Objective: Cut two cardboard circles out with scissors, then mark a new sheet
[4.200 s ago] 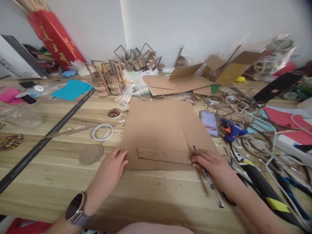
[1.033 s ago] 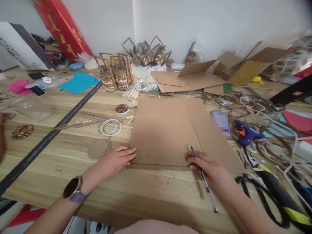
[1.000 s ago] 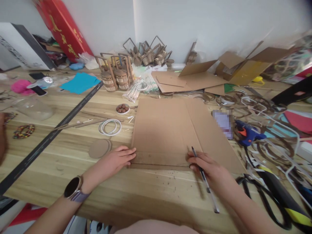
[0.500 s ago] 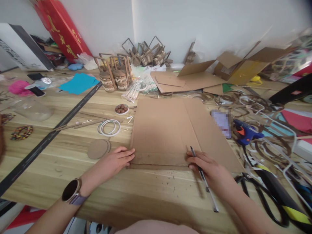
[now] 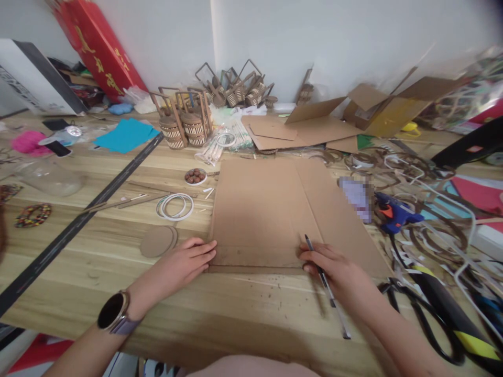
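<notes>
A large flat sheet of brown cardboard (image 5: 263,204) lies on the wooden table in front of me, with a crease down its right side. My left hand (image 5: 191,257) rests at its lower left corner, fingers stretched out and the fingertips on the edge. At the near edge, towards the right, my right hand (image 5: 328,264) touches the cardboard while gripping a pen (image 5: 323,277) between thumb and fingers. The pen slants, one end pointing back at me. Two round cardboard discs (image 5: 157,241), overlapping, lie just beyond my left wrist.
White rings (image 5: 175,207) and a dish of brown balls (image 5: 195,176) sit left of the cardboard. To the right are a blue glue gun (image 5: 396,213), black-handled scissors (image 5: 424,319) and coiled strips. Small woven baskets (image 5: 184,128) and an open carton (image 5: 401,112) stand at the back.
</notes>
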Tool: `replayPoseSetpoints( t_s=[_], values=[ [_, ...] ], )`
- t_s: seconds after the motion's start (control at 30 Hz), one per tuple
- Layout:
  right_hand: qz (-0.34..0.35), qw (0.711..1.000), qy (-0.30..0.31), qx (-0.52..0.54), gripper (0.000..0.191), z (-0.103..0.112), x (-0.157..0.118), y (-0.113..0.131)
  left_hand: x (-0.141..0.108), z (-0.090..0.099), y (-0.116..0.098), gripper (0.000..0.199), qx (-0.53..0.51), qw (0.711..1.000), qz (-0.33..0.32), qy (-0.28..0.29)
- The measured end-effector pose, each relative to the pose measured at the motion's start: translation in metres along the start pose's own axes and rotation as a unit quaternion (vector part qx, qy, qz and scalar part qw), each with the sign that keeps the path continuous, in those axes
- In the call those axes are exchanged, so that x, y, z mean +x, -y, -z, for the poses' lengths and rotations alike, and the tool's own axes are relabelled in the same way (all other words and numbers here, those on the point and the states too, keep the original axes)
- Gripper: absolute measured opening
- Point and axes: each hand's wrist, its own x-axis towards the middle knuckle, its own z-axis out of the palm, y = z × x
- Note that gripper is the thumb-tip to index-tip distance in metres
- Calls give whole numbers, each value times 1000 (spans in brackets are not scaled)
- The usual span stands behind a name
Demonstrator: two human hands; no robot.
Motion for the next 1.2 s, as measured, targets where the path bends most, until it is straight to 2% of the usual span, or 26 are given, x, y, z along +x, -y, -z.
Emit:
replayPoseSetpoints(
  t_s=[0.17,1.2],
  values=[
    [-5,1000,1,1,23,0,0,1,-1,1,-2,33,-26,1000,11,0],
    [-1,1000,8,-1,25,1,1,-1,2,3,-4,32,8,1000,-16,-10]
  ],
)
